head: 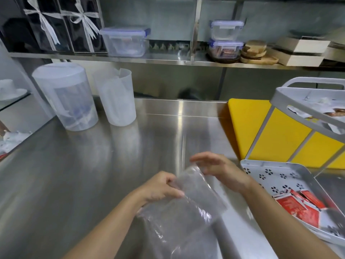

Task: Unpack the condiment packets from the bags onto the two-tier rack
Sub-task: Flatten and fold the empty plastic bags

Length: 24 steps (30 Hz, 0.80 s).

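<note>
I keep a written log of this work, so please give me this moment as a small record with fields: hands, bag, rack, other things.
left hand: pinches the edge of the clear plastic bag
right hand: fingers straight, at the bag's far end; contact unclear
bag: held over the steel counter, no packets seen inside
rack lower tier: red packets lie in it
rack upper tier: pale packets, blurred
other: yellow board behind the rack; two translucent jugs at far left
</note>
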### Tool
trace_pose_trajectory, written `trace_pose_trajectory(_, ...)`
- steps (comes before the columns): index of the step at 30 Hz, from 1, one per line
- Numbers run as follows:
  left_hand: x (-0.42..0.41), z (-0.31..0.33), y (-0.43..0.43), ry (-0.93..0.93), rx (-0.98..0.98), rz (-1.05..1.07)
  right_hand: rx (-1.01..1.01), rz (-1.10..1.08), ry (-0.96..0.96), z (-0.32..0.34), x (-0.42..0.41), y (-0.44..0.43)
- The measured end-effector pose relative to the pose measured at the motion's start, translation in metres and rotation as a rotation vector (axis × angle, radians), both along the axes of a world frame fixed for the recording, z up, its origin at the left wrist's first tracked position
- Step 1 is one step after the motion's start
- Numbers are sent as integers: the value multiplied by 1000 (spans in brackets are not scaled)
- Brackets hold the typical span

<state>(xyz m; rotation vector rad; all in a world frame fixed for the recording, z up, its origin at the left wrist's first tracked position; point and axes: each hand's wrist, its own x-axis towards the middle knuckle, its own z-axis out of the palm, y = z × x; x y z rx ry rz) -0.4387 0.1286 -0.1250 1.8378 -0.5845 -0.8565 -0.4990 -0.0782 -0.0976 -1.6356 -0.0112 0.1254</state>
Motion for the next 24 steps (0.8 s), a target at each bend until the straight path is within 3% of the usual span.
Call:
trace_pose_trajectory(2,2,-3,0,-51,-73,247,194,-240,18,-10,-1,-5)
trace_pose_trajectory(4,1,-3,-1,-15,-187,492,206,-344,88,-19,-4,-4)
trace_pose_trajectory(6,1,-1,-4,46,-290,648,120,-338,208,-27,-11,4)
trace_pose_trajectory(8,1,2,-8,120,-367,707,208,-284,297,-35,-18,11)
trace_pose_trajectory(11,-3,6,-13,213,-402,689,370,-171,331,-30,-27,22)
trace_pose_trajectory(15,-5,5,-10,266,-384,628,401,-147,277,-29,-30,16)
trace_pose_trajectory(20,-13,3,-4,377,-280,330,377,-159,238,-35,-29,5)
trace_pose_trajectory(24,-20,0,-4,175,-137,271,409,-122,253,-42,-29,-1)
